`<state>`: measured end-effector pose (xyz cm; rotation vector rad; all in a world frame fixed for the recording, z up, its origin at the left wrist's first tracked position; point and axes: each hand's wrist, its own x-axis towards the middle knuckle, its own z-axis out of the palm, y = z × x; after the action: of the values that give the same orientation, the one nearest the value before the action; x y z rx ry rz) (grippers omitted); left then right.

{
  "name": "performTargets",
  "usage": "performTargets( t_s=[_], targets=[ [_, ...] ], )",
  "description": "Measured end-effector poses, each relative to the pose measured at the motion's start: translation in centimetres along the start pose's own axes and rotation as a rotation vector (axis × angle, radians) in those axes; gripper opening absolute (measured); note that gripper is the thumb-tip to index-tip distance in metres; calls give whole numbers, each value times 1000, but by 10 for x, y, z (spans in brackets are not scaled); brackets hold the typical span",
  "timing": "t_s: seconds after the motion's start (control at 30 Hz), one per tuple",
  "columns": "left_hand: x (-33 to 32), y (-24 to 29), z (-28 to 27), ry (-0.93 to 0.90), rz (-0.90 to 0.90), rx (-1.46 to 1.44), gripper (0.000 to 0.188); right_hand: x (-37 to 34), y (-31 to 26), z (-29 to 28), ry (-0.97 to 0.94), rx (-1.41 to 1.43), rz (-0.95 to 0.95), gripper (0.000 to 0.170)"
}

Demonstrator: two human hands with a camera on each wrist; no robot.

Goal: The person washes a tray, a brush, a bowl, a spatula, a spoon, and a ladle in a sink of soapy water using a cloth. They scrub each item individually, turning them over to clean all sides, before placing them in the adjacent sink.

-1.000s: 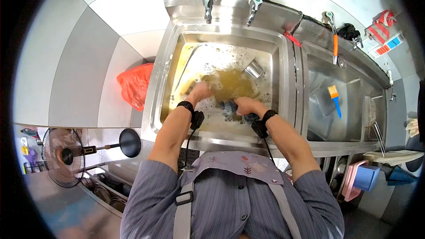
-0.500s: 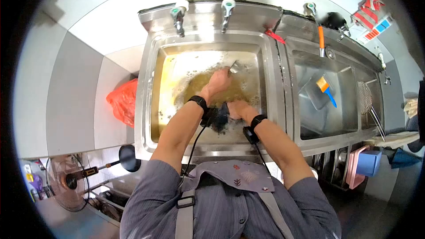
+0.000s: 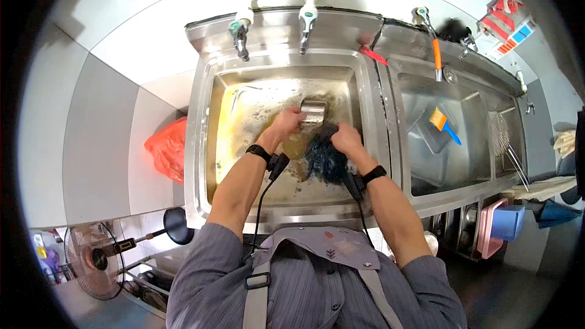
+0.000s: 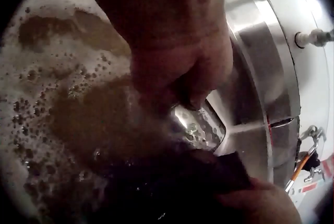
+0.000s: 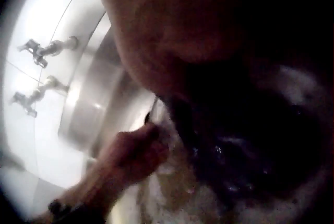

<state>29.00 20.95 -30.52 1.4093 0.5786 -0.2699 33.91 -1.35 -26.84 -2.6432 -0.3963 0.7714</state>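
Silver metal cup (image 3: pixel 315 109) is lying just right of my L hand (image 3: pixel 286 123), fingers curling round its edge. R hand (image 3: pixel 347 139), nearly closed, is gripping wet, dark, cloth-like bundle (image 3: pixel 327 159) nearer me.

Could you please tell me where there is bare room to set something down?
The middle basin has bare floor between the brush and its near wall. The foamy basin is open left of the left hand. It is crowded where that hand grips the metal cup beside the dark bundle in the right hand.
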Motion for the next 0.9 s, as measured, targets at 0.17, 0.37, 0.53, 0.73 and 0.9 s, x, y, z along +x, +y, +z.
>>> performTargets(
  t_s=[0.17, 0.37, 0.53, 0.73, 0.9],
  targets=[
    [-25, -2, 4, -16, 91, 9, 21, -40, -26, -13, 423, 171, -260, 50],
    [-41, -1, 4, 1, 9, 191, 30, -49, -55, 17, 549, 272, -712, 55],
    [-53, -20, 3, -81, 277, 44, 31, -28, -65, 32, 525, 56, -759, 55],
    [-38, -47, -5, -28, 125, 1, 21, 15, -67, 19, 495, 236, -706, 35],
    [-92, -7, 9, -68, 211, -268, 26, 36, -62, 2, 184, 419, -416, 41]
  ],
)
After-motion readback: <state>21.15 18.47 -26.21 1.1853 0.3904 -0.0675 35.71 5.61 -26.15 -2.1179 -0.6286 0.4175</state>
